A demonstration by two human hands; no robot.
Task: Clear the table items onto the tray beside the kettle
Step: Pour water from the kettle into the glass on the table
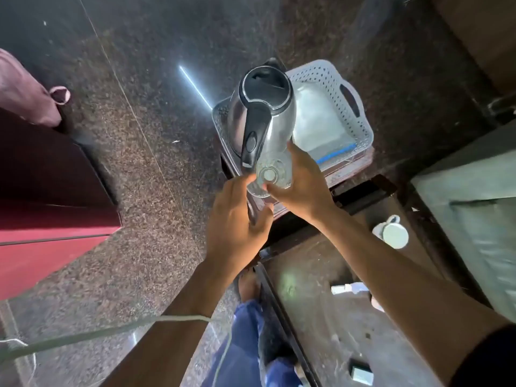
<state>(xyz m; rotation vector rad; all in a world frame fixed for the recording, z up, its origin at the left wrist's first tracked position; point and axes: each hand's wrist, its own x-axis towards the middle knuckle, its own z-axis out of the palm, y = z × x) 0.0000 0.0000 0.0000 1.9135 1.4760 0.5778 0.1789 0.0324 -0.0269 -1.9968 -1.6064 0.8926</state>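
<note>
A clear drinking glass is tipped on its side with its base towards me, and my right hand is closed around it. It hovers in front of the steel kettle with the black handle. My left hand is just left of the glass, fingers spread in a curve, and its forefinger tip touches the glass's edge. The white perforated tray stands right of the kettle on a small stand, with a pale sheet lying in it. A white mug sits on the dark table.
On the table lie a small white and blue item and a small grey box. A red cabinet stands at the left on the speckled stone floor. A thin cord crosses my left forearm. My blue trouser leg shows below.
</note>
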